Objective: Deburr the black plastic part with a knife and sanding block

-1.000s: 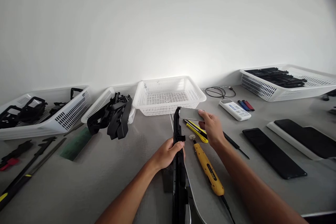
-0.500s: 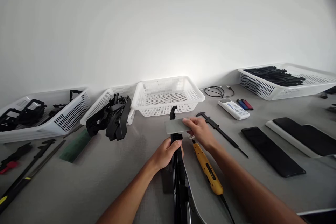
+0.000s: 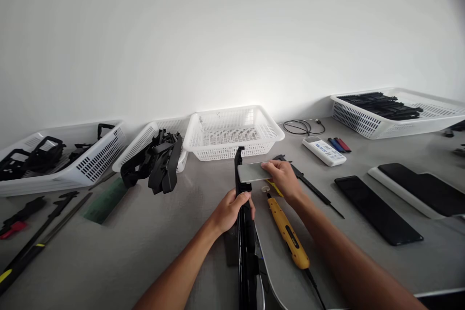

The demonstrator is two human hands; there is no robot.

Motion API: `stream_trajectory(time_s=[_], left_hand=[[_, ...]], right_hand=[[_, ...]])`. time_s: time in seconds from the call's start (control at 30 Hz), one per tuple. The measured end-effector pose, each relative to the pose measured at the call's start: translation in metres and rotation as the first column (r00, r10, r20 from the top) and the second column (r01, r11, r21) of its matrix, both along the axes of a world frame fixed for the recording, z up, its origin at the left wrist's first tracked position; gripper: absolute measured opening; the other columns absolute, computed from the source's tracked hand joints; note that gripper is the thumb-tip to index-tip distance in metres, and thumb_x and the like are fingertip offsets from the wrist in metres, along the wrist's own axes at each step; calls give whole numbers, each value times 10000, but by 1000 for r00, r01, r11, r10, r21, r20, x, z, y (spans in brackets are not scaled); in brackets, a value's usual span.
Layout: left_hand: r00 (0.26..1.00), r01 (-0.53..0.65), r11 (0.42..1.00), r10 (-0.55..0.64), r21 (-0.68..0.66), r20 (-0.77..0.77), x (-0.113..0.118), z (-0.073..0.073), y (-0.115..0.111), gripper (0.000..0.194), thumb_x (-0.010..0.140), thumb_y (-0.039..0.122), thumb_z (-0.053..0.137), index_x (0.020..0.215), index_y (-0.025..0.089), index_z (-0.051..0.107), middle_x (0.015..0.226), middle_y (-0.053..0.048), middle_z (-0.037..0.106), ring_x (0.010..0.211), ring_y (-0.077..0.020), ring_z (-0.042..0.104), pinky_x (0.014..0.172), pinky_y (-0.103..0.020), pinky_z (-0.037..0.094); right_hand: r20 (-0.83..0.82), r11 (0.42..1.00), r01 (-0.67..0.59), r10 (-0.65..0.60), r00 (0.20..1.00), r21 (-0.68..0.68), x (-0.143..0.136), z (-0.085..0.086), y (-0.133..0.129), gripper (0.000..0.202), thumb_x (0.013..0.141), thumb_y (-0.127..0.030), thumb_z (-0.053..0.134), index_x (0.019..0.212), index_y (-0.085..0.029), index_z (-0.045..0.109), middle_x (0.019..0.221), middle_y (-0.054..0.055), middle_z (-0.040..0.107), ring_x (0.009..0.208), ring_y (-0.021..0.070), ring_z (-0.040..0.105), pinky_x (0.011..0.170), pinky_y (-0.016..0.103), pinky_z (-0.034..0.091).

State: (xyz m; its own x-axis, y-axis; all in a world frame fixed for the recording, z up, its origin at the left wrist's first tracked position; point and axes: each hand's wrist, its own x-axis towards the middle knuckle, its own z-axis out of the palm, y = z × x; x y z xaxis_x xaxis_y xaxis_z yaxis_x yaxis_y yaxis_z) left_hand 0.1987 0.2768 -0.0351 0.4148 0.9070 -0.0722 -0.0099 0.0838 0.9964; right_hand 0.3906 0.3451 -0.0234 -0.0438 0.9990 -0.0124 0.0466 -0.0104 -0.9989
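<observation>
My left hand (image 3: pixel 231 209) is closed around a long black plastic part (image 3: pixel 247 252), which stands out towards me from the lower middle of the view. The notched far end of that part rises past my thumb. Between the fingertips of my right hand (image 3: pixel 284 177) is the edge of a thin grey rectangular sheet (image 3: pixel 252 173). Its left edge lies against or right beside the black part, just above my left hand; whether they touch I cannot tell. Below my right hand lies a yellow corded handheld tool (image 3: pixel 288 233) with a small pale tip.
White baskets hold black parts at the left (image 3: pixel 107 155), centre-left (image 3: pixel 136 143) and far right (image 3: pixel 366 128); another white basket (image 3: pixel 232 150) stands in the middle. Calipers (image 3: pixel 312 186), a white device (image 3: pixel 324 151) and a black phone (image 3: pixel 378 209) lie right. A green sheet (image 3: pixel 105 202) and files (image 3: pixel 65 220) lie left.
My right hand has moved a little to the right with the grey sheet, whose left end no longer sticks out across the black part. My left hand keeps its hold.
</observation>
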Motion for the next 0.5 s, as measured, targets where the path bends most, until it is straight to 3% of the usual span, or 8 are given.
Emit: stream_trajectory(time_s=[0.07, 0.13, 0.23, 0.37, 0.5], left_hand=[[1000, -5, 1000, 5, 2, 1, 0, 0, 0, 394, 985, 534, 480, 832, 184, 576, 647, -39, 660, 607, -172, 595, 632, -287, 494], [1000, -8, 1000, 8, 8, -4, -1, -2, 0, 421, 992, 542, 470, 810, 181, 587, 660, -46, 665, 612, -175, 601, 638, -292, 496], [1000, -4, 1000, 4, 10, -13, -1, -4, 1, 439, 1004, 541, 460, 794, 182, 600, 664, -46, 669, 604, -178, 595, 632, -296, 489], [999, 18, 996, -14, 82, -46, -1, -3, 2, 456, 1031, 484, 438, 750, 182, 632, 677, -47, 674, 688, -187, 610, 767, -302, 485], [998, 32, 996, -28, 84, -54, -1, -1, 2, 443, 1034, 446, 434, 744, 179, 636, 688, -48, 677, 711, -187, 608, 803, -301, 469]], right_hand=[[-37, 993, 113, -112, 993, 28, 8, -1, 5, 417, 776, -549, 717, 611, -197, 568, 575, -16, 510, 560, 139, 455, 516, 262, 378], [-135, 989, 145, -140, 981, 31, 12, 0, 7, 403, 785, -563, 717, 660, -197, 603, 644, 4, 574, 620, 158, 513, 553, 265, 427], [-222, 1000, 16, -12, 975, 17, 6, 5, 1, 412, 797, -591, 721, 704, -201, 627, 699, 16, 604, 647, 163, 533, 569, 266, 447], [-91, 969, -246, 243, 966, -19, -9, 7, -8, 445, 786, -568, 724, 610, -201, 545, 567, -30, 466, 529, 115, 394, 502, 255, 333], [17, 975, -214, 216, 976, -51, -6, 5, -6, 428, 800, -539, 644, 564, -209, 508, 504, -35, 432, 473, 112, 359, 478, 269, 289]])
